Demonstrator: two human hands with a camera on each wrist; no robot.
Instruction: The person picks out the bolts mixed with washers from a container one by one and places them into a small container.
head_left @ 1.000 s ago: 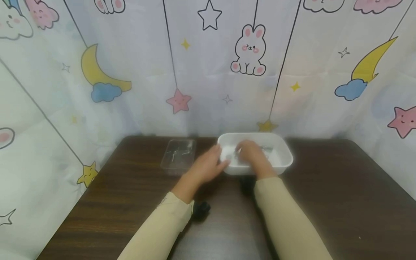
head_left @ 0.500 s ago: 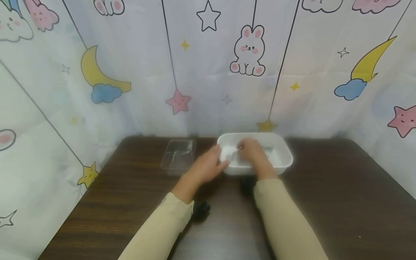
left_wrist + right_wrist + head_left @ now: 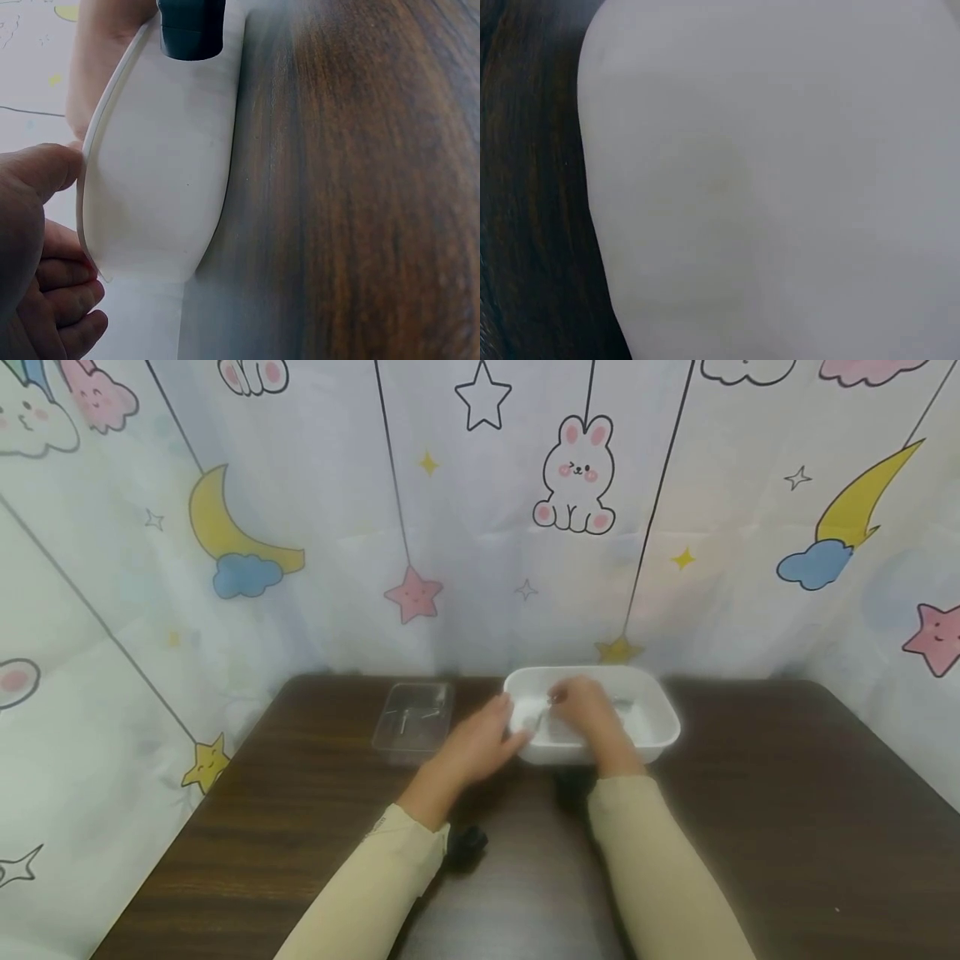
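Right hand (image 3: 588, 706) is dipped into a smooth white tub (image 3: 555, 753) with rounded corners, fingertips pinched on a small piece (image 3: 555, 698) that's too blurry to name. Left hand (image 3: 480, 739) is hooked round the tub's near-left end, thumb at the thin rim. Further left of that hand there's a clear rectangular box (image 3: 393, 739) with skinny shiny bits (image 3: 405, 721) inside. Under both hands: dark wood-grain bench (image 3: 262, 843).
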